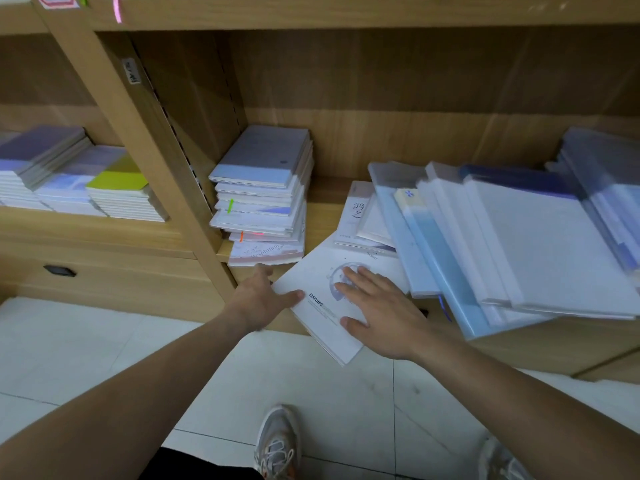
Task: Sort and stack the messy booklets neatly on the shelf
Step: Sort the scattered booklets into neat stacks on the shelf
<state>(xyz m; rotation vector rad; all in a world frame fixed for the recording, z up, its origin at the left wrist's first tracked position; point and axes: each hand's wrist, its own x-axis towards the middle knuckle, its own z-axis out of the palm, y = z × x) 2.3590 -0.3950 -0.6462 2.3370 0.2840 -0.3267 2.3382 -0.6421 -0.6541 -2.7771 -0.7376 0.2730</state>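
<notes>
Because the booklet (pixel 322 306) overhangs the shelf (pixel 325 202) edge, I keep my right hand (pixel 377 313) flat and open on it, while my open left hand (pixel 259 299) steadies its corner.

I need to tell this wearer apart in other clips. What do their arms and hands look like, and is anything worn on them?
Both forearms are bare, with no sleeve in view. The left hand and right hand are ungloved, and no watch, ring or bracelet shows on either.
</notes>
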